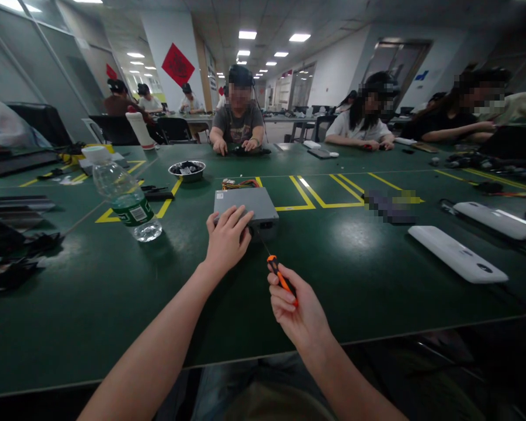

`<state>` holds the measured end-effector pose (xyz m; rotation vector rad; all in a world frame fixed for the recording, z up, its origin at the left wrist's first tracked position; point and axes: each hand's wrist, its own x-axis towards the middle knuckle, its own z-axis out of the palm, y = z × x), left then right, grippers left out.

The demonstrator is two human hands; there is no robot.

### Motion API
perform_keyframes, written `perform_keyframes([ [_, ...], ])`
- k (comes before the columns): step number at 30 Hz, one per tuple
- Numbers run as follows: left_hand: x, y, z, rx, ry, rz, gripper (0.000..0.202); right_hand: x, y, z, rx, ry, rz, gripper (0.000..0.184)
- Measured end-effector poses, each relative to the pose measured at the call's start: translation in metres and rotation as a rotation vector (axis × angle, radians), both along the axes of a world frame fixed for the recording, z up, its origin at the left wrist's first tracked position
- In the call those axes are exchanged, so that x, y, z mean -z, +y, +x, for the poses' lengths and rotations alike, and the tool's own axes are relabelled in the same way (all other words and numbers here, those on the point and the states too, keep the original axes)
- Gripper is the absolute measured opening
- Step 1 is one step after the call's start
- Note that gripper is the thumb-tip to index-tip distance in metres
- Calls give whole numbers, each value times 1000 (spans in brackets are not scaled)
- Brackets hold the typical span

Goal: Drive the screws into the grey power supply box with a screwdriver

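A grey metal box [249, 204] with coloured wires at its far end lies on the green table [333, 280] in front of me. My left hand [226, 240] rests on the box's near left corner, fingers spread over its top and wrapped round the edge. My right hand [294, 310] is closed around an orange and black screwdriver [280, 279], whose thin shaft points up and left toward the near side of the box.
A plastic water bottle [125, 199] stands to the left of the box. A metal bowl [186, 170] of small parts sits behind it. White flat devices [458, 254] lie at the right. Dark parts [13, 257] lie at the left edge. Several people work across the table.
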<state>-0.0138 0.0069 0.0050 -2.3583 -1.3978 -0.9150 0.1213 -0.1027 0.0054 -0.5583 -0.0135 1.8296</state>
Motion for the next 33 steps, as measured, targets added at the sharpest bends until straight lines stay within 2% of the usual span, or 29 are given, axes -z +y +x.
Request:
perform_keyframes([
  [9,0,0,3,7,-17,-17,37,4,5,-2,44,-62,47,5],
  [28,0,-2,2,7,-13,-26,39,4,12,1,48,-33,-24,19],
  [33,0,-2,1,9,-12,-28,39,4,13,5,46,8,-54,17],
])
